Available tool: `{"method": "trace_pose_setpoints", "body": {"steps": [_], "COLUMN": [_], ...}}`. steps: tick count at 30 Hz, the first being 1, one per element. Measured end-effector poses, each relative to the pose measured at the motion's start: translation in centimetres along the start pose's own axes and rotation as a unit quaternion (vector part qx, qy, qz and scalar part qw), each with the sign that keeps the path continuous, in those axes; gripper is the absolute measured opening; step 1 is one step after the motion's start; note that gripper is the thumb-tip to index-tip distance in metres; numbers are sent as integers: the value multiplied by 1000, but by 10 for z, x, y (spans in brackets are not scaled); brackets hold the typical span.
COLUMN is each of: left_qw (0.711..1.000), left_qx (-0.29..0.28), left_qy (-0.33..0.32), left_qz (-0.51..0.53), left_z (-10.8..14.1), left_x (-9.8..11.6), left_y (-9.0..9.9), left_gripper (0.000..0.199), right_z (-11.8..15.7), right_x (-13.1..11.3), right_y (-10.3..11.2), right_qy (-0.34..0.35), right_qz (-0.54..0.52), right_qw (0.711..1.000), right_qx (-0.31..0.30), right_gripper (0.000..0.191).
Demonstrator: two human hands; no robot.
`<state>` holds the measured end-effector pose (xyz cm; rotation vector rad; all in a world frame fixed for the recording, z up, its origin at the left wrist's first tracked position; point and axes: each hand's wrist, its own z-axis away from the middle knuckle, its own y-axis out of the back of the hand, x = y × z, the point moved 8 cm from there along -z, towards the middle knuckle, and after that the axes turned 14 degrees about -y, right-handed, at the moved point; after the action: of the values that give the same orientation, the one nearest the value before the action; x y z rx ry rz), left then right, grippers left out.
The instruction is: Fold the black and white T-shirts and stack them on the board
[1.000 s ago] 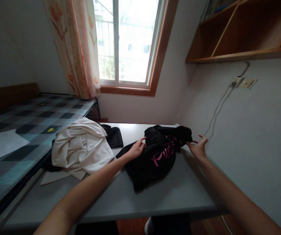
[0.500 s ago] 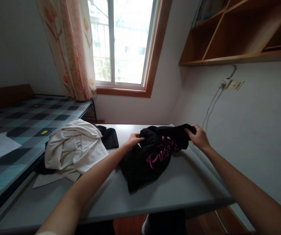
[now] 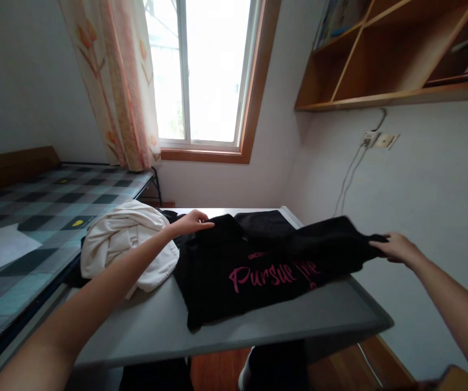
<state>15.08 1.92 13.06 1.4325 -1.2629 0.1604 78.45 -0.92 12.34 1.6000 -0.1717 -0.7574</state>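
A black T-shirt (image 3: 217, 266) with pink lettering is stretched sideways over the white table (image 3: 234, 339). At its upper left, my left hand (image 3: 195, 221) pinches the cloth. My right hand (image 3: 399, 248) grips the far right end, which is drawn out past the table's right side in the air. The lower left corner of the shirt lies on the tabletop. Left of it, a crumpled white garment (image 3: 124, 239) sits in a heap, partly behind my left forearm. Dark cloth shows beneath and behind this heap.
A bed with a checked mattress (image 3: 55, 203) adjoins the table on the left, with a sheet of paper (image 3: 1, 247) on it. A wooden shelf (image 3: 380, 95) hangs on the right wall above a socket (image 3: 370, 138) with cables. The window (image 3: 209, 70) is straight ahead.
My hands have moved apart, the left one leftward and the right one rightward. The bunched black T-shirt is now spread wider, and more of its lettering shows.
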Motion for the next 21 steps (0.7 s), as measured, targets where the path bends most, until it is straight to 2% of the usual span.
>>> {"method": "trace_pose_setpoints", "body": {"steps": [1, 2, 3, 4, 5, 6, 8, 9, 10, 13, 16, 19, 21], "left_qw": [999, 997, 995, 993, 992, 991, 989, 987, 986, 984, 983, 981, 978], "left_qx": [-42, -77, -103, -117, -121, -120, -117, -119, -121, -118, -98, -49, -8], "left_qy": [2, 5, 11, 19, 31, 47, 79, 89, 93, 104, 138, 156, 161], "left_qz": [1, 6, 11, 14, 17, 21, 45, 61, 74, 81, 72, 103, 131], "left_z": [3, 6, 9, 12, 14, 17, 22, 25, 27, 33, 35, 30, 25], "left_x": [-1, -2, -4, -7, -12, -17, -28, -33, -36, -46, -51, -43, -33], "left_y": [-11, -21, -28, -32, -34, -35, -37, -39, -42, -51, -53, -43, -30], "left_gripper": [46, 45, 44, 43, 41, 39, 35, 36, 37, 31, 31, 30, 29], "right_z": [3, 9, 18, 29, 40, 54, 84, 97, 108, 133, 151, 161, 163], "right_x": [1, -6, -20, -41, -63, -87, -124, -139, -151, -180, -193, -199, -204], "right_y": [-3, -5, -9, -16, -26, -40, -69, -78, -85, -101, -126, -149, -154], "right_qy": [-41, -49, -31, 17, 73, 134, 215, 239, 259, 308, 315, 316, 324], "right_qz": [31, 46, 54, 49, 35, 16, 10, 28, 47, 90, 138, 178, 184], "right_qw": [998, 994, 992, 993, 994, 991, 963, 950, 942, 929, 915, 900, 900], "right_qx": [42, 85, 106, 103, 68, -7, -161, -197, -207, -186, -211, -241, -227], "right_gripper": [49, 48, 47, 45, 43, 43, 47, 49, 52, 60, 67, 65, 52]}}
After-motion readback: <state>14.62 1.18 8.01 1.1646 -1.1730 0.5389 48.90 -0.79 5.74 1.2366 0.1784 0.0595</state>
